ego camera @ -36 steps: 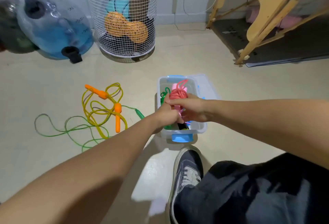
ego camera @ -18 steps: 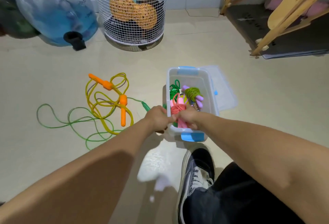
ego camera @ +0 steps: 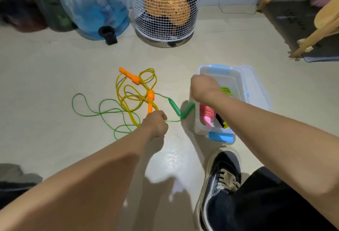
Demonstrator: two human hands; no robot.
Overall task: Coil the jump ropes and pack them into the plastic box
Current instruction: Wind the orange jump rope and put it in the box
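A clear plastic box [ego camera: 238,82] with blue latches stands on the floor right of centre. In it lie a coiled pink rope [ego camera: 206,114] and a coiled light-green rope [ego camera: 226,90]. My right hand [ego camera: 203,89] hovers as a fist over the box's left rim; nothing shows in it. Left of the box, a green jump rope [ego camera: 102,111] sprawls uncoiled, its two green handles [ego camera: 175,107] close to the box wall. My left hand [ego camera: 156,125] pinches its cord just behind the handles. A yellow rope with orange handles [ego camera: 136,91] lies tangled across the green one.
The box lid [ego camera: 258,91] lies under and right of the box. A white wire basket [ego camera: 165,10] and a blue water jug [ego camera: 95,6] stand at the back. A wooden frame [ego camera: 319,29] on a dark mat is at right. My shoe [ego camera: 220,181] is in front of the box.
Both hands have let go of the pink rope, which now lies in the box. My left hand moved left and gripped the green rope's cord. My right hand rose above the box rim.
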